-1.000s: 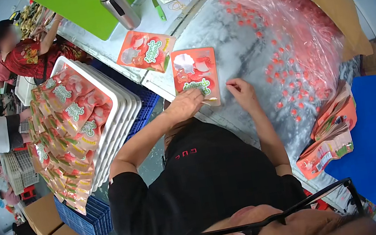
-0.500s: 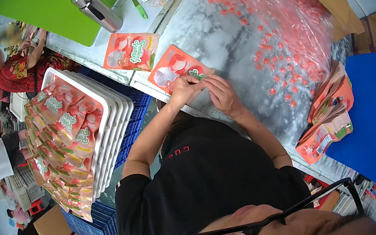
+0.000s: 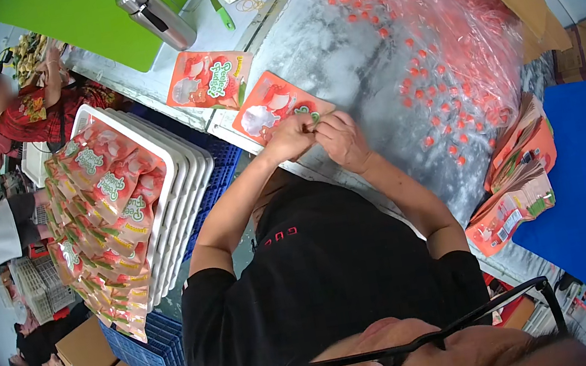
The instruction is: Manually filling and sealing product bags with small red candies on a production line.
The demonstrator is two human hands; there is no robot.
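A red-and-pink candy pouch (image 3: 267, 102) with white and green lettering lies flat at the table's near edge, its one end under my fingers. My left hand (image 3: 292, 138) is closed on that end. Close beside it, my right hand (image 3: 344, 142) is closed too, pinching the pouch's corner; the fingertips of both hands nearly meet. What lies between the fingertips is mostly hidden. A second matching pouch (image 3: 208, 80) lies just to the left.
Small red wrapped sweets (image 3: 414, 81) lie scattered before a clear plastic bag (image 3: 459, 29). Flat pouches (image 3: 512, 207) are stacked at right. Stacked white trays (image 3: 182, 177) heaped with filled pouches stand at left. A steel flask (image 3: 158, 17) and green-handled knife (image 3: 222, 13) are farther back; co-workers stand left.
Both hands stay at the pouch's end, with the right hand's fingers curled in closer to the left's. The whole view has shifted slightly; a co-worker at left has moved an arm.
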